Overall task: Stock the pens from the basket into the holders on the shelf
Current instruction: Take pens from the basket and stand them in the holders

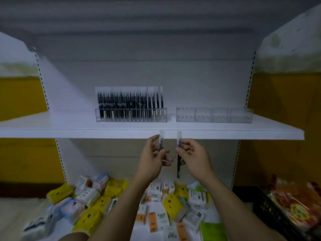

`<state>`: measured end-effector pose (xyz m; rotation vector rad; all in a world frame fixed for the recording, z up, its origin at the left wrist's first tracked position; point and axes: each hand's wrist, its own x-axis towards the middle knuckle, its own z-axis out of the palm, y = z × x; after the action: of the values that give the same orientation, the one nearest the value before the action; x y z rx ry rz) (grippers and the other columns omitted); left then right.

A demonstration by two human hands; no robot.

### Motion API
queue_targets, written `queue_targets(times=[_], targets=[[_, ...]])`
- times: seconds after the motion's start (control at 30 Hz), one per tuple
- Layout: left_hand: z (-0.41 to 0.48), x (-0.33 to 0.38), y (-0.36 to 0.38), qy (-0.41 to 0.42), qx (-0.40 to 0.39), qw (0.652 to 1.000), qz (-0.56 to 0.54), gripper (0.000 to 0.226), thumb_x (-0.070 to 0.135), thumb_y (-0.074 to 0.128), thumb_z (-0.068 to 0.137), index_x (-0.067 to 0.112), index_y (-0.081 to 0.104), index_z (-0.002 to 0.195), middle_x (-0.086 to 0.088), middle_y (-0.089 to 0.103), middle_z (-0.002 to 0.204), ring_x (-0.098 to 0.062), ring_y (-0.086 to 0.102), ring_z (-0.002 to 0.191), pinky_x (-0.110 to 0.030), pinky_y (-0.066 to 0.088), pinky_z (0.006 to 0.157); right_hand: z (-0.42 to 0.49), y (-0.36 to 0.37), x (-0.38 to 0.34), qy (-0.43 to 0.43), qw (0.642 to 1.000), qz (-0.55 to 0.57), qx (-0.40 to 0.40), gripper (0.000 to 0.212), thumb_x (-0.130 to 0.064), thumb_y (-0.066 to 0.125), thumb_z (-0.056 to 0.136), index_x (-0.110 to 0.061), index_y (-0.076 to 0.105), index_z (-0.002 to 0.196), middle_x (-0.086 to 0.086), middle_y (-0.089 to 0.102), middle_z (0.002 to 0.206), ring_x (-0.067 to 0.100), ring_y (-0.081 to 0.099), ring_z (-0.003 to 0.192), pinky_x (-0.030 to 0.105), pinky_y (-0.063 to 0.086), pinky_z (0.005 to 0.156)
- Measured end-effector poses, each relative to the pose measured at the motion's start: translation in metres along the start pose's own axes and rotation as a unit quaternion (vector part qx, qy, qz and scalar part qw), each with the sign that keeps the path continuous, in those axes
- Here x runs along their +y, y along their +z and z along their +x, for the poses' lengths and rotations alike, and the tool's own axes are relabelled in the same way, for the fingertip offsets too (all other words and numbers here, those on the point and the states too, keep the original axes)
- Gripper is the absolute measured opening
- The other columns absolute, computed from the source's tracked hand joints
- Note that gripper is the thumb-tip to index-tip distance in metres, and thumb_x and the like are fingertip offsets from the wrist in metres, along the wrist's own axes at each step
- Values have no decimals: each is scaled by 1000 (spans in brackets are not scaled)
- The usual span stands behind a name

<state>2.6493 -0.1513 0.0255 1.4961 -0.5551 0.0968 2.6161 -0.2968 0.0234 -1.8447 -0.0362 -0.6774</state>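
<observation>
Just below the front edge of the white shelf (69, 131), my left hand (152, 159) pinches a packaged pen (161, 139) held upright. Close beside it, my right hand (192, 157) grips another packaged dark pen (178, 153), which hangs down past the fingers. On the shelf stands a clear holder (131, 119) filled with several dark pens. To its right is a second clear holder (214, 116) with nothing in its compartments. No basket can be told for sure in this view.
The lower shelf (142, 228) is strewn with yellow, white and orange packets. A dark crate (272, 216) with red and yellow packages sits at the lower right. Perforated shelf uprights run up both sides.
</observation>
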Motion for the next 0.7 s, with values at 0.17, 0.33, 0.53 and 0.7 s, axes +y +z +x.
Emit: queue_targets(times=[0.17,0.33,0.53,0.7], targets=[[35,35,-7,84,-29,993,83,72,1,45,99,49,19,146,-5,57,92,-12,57,64,-27,51,58,34,-9,-32,-57,998,31,-28,75,-13,72,85,-46,33,140,-4,60,96,20,68,70,38,60,61],[72,59,-5,112,-30,984,138,46,17,36,104,47,33,139,-8,60,89,-9,48,55,-21,40,53,71,-9,-63,-89,996,17,-16,48,-10,67,89,-45,51,117,2,59,98,16,68,66,28,58,55],[112,75,-6,125,0,989,72,31,9,41,102,35,51,116,-8,65,83,-12,60,61,-22,49,53,116,-9,-72,-117,993,3,4,46,-13,65,90,-36,53,127,-2,59,95,12,66,74,30,60,59],[152,90,-16,142,23,989,44,18,8,49,99,22,55,109,-11,71,92,-19,71,81,-30,59,69,153,-9,-72,-139,990,-15,28,52,-13,69,88,-34,54,133,-8,58,94,14,65,76,38,61,68]])
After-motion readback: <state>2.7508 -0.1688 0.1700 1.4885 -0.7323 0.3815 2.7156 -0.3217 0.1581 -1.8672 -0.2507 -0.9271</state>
